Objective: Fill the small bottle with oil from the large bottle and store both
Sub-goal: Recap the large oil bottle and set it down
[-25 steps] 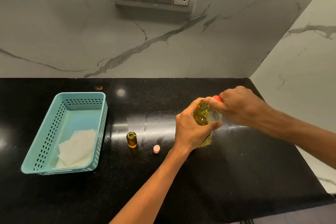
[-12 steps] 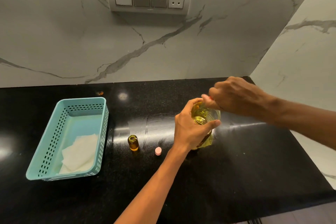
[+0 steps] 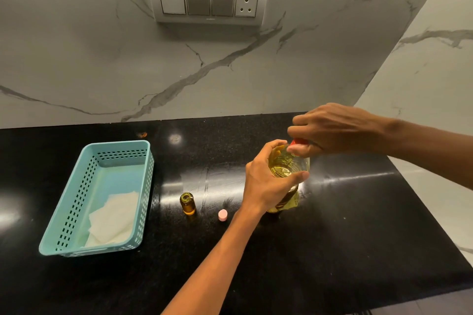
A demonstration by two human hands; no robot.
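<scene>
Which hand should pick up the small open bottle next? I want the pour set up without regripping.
Judging by position, the left hand: it is nearer the small bottle, though it grips the large bottle. The right hand is farther away, pinching the red cap.

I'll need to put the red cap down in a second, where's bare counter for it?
Bare counter lies right of the large bottle, out to the edge, and along the near edge. Behind the bottle is free too. It is crowded left of it: pink cap, small bottle, then the basket.
</scene>
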